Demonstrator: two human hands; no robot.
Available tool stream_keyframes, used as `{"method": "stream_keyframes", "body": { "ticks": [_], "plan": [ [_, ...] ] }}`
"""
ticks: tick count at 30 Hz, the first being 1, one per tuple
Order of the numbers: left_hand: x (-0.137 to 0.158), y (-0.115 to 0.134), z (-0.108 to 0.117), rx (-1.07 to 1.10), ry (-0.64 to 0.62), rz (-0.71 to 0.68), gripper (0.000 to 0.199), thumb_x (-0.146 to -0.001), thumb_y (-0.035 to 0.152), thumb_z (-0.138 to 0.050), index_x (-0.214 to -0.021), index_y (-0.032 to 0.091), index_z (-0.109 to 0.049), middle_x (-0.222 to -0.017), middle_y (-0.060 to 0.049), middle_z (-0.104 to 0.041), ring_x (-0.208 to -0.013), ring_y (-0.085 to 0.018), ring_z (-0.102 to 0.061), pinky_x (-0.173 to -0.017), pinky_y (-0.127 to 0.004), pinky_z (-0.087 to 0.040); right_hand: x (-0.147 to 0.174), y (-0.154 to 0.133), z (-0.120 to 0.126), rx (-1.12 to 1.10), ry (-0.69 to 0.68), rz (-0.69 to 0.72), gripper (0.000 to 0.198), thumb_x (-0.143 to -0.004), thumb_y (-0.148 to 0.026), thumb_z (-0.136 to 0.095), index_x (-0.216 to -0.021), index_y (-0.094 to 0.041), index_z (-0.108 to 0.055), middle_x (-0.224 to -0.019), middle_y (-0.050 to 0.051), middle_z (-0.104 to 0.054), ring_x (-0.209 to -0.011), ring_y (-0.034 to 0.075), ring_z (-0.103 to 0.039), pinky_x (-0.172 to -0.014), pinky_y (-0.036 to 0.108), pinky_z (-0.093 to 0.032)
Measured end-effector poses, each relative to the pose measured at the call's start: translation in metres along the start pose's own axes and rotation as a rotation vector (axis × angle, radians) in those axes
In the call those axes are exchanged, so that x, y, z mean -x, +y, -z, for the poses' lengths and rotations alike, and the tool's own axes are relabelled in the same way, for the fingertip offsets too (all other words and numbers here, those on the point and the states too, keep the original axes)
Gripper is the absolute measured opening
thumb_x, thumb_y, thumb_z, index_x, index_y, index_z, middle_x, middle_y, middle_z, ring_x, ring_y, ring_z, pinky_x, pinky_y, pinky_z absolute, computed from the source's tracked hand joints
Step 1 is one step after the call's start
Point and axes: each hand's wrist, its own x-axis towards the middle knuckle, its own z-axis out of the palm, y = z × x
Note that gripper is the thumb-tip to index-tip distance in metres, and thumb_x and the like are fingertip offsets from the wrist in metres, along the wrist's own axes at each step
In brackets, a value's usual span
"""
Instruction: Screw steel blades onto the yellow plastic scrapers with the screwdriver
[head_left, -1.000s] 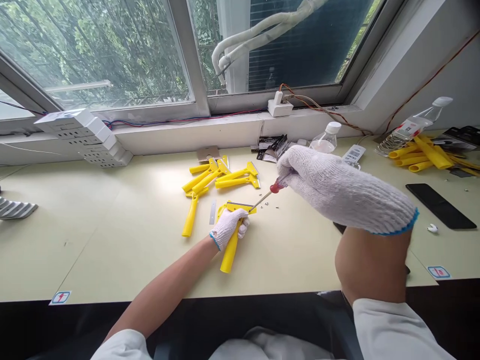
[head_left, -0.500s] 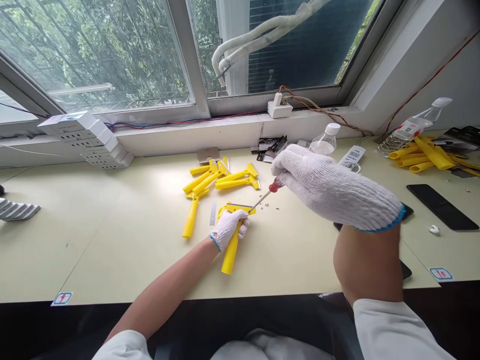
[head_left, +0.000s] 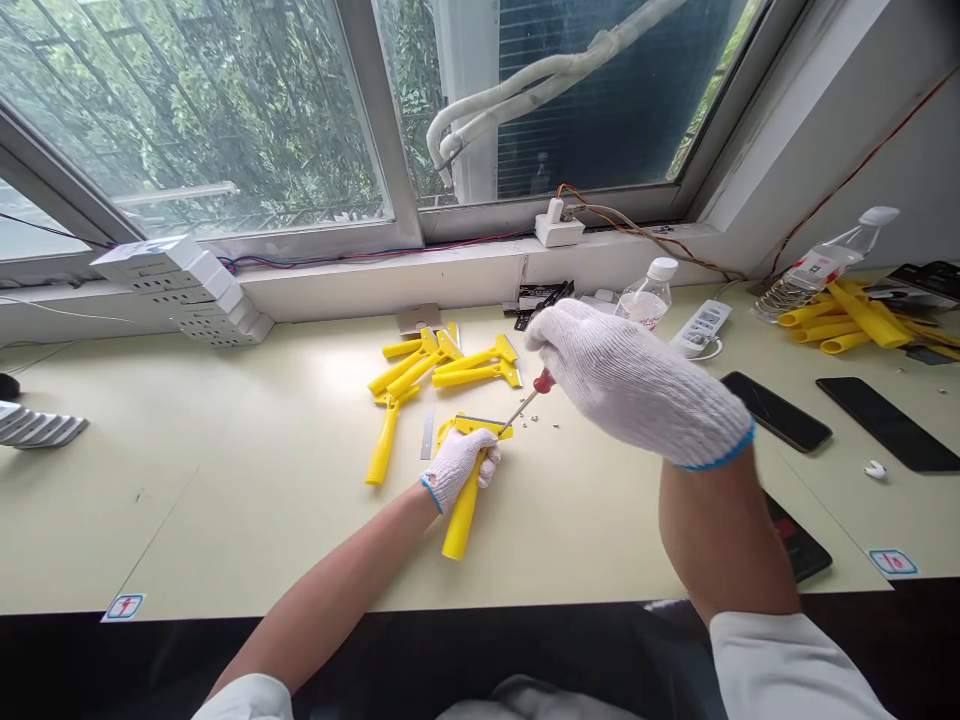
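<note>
My left hand (head_left: 466,462), in a white knit glove, is closed around the head end of a yellow scraper (head_left: 460,520) lying on the table. In my gloved right hand (head_left: 600,375) is a screwdriver (head_left: 544,381) with a red handle, its fingers wrapped round the grip. The shaft slants down to the left, and its tip meets the scraper's head beside my left thumb. A loose blade (head_left: 427,436) lies left of that head. Several small screws (head_left: 534,418) are scattered to its right. Behind are several more yellow scrapers (head_left: 420,368).
At the left stands a stack of white boxes (head_left: 199,290). Bottles (head_left: 646,292), a power strip (head_left: 701,328) and yellow handles (head_left: 862,310) are at the back right. Phones (head_left: 776,410) and a white earbud (head_left: 874,470) lie on the right. The table (head_left: 262,540) ends at a front edge near me.
My right hand has shifted slightly left and turned a little on the screwdriver, uncovering more of the phones. My left hand still holds the scraper in the same place.
</note>
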Motion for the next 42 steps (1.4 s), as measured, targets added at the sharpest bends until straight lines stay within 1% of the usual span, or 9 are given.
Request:
{"method": "stream_keyframes", "body": {
  "ticks": [5,11,19,22,26,33,36,39,42],
  "plan": [
    [0.001,-0.001,0.001,-0.025,-0.014,-0.026,0.025,-0.086,0.037,-0.070,-0.069,0.019,-0.064,-0.061,-0.003,-0.060,-0.044,-0.011,-0.049,-0.042,-0.025,-0.042,0.002,-0.006,0.015,-0.220,-0.019,0.059,0.022,-0.092,-0.006,-0.057,-0.105,-0.021,-0.067,-0.097,0.006,-0.075,-0.090,0.024,-0.070,-0.083,0.036,-0.050],
    [0.001,-0.002,0.001,-0.023,0.003,-0.031,0.024,-0.085,0.037,-0.070,-0.071,0.020,-0.065,-0.060,-0.003,-0.060,-0.044,-0.012,-0.048,-0.042,-0.026,-0.041,-0.003,-0.015,0.001,0.126,0.091,-0.302,0.011,-0.106,-0.027,-0.061,-0.096,-0.022,-0.065,-0.080,0.009,-0.069,-0.075,0.027,-0.065,-0.067,0.038,-0.042],
    [-0.001,-0.005,0.002,-0.016,-0.007,-0.044,0.025,-0.086,0.038,-0.070,-0.071,0.019,-0.065,-0.061,-0.003,-0.061,-0.045,-0.012,-0.048,-0.043,-0.026,-0.040,0.011,-0.008,0.025,-0.129,-0.103,0.169,0.023,-0.095,-0.006,-0.056,-0.103,-0.024,-0.067,-0.107,0.009,-0.075,-0.100,0.026,-0.068,-0.087,0.039,-0.050],
    [0.002,-0.002,0.000,-0.019,-0.011,-0.048,0.026,-0.086,0.039,-0.070,-0.070,0.019,-0.064,-0.062,-0.003,-0.060,-0.044,-0.011,-0.048,-0.042,-0.026,-0.040,0.007,-0.017,0.019,-0.040,-0.039,-0.013,0.006,-0.099,-0.021,-0.064,-0.104,-0.022,-0.068,-0.103,0.011,-0.075,-0.092,0.028,-0.069,-0.079,0.039,-0.049],
    [0.005,0.004,-0.003,-0.021,0.001,-0.045,0.025,-0.085,0.037,-0.069,-0.069,0.019,-0.063,-0.060,-0.002,-0.058,-0.044,-0.011,-0.048,-0.043,-0.025,-0.041,-0.001,-0.022,0.002,0.234,0.053,-0.275,0.015,-0.107,-0.027,-0.057,-0.101,-0.019,-0.069,-0.090,0.012,-0.072,-0.078,0.028,-0.067,-0.069,0.038,-0.041],
    [0.005,0.004,-0.004,-0.008,-0.015,-0.051,0.025,-0.087,0.034,-0.067,-0.069,0.019,-0.062,-0.064,-0.002,-0.060,-0.045,-0.010,-0.049,-0.043,-0.025,-0.042,0.003,-0.013,0.015,-0.156,-0.027,0.177,0.029,-0.095,-0.005,-0.054,-0.113,-0.024,-0.067,-0.112,0.009,-0.075,-0.100,0.026,-0.070,-0.086,0.037,-0.053],
    [0.005,0.003,-0.003,-0.013,-0.028,-0.059,0.025,-0.087,0.034,-0.068,-0.068,0.019,-0.061,-0.063,-0.002,-0.059,-0.045,-0.010,-0.048,-0.043,-0.025,-0.041,0.000,-0.016,0.011,-0.146,0.026,0.058,0.008,-0.104,-0.021,-0.059,-0.106,-0.023,-0.067,-0.103,0.008,-0.075,-0.088,0.024,-0.071,-0.080,0.037,-0.053],
    [0.006,0.003,-0.003,-0.003,-0.011,-0.052,0.024,-0.087,0.035,-0.069,-0.070,0.019,-0.062,-0.064,-0.002,-0.061,-0.045,-0.010,-0.048,-0.043,-0.025,-0.041,-0.004,-0.016,0.000,0.024,0.113,-0.160,0.025,-0.112,-0.036,-0.057,-0.092,-0.024,-0.065,-0.074,0.005,-0.067,-0.074,0.025,-0.069,-0.072,0.037,-0.049],
    [0.006,0.004,-0.003,0.006,0.002,-0.044,0.023,-0.086,0.034,-0.069,-0.071,0.019,-0.063,-0.066,-0.002,-0.062,-0.046,-0.010,-0.048,-0.044,-0.024,-0.041,-0.002,-0.009,-0.005,0.070,0.121,-0.197,0.018,-0.108,-0.035,-0.064,-0.095,-0.023,-0.068,-0.067,0.004,-0.063,-0.071,0.026,-0.070,-0.067,0.036,-0.049]
  ]
}}
